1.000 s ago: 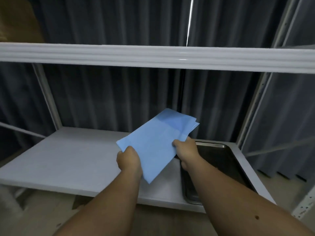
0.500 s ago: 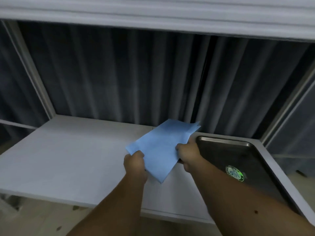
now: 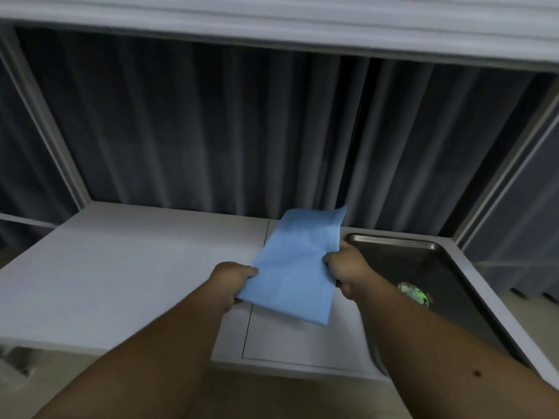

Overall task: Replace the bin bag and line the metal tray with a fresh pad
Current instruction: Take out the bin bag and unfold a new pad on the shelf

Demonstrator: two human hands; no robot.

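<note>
A folded blue pad [image 3: 298, 264] is held above the white shelf, just left of the metal tray. My left hand [image 3: 231, 278] pinches its lower left edge. My right hand [image 3: 343, 269] grips its right edge, with the fingers hidden under the sheet. The dark metal tray [image 3: 435, 246] lies at the shelf's right end and carries a round green sticker [image 3: 413, 293] on its bottom. My right forearm covers the tray's near left part. No bin or bin bag is in view.
The white shelf [image 3: 121, 267] stretches wide to the left, with a thin seam [image 3: 257, 279] running front to back under the pad. Another shelf board [image 3: 272, 16] hangs overhead. Dark curtains close off the back, and slanted frame posts stand at both sides.
The view has dropped and come closer to the shelf. Both hands have carried the pad lower and turned it more upright beside the tray; my left hand now grips its lower corner.
</note>
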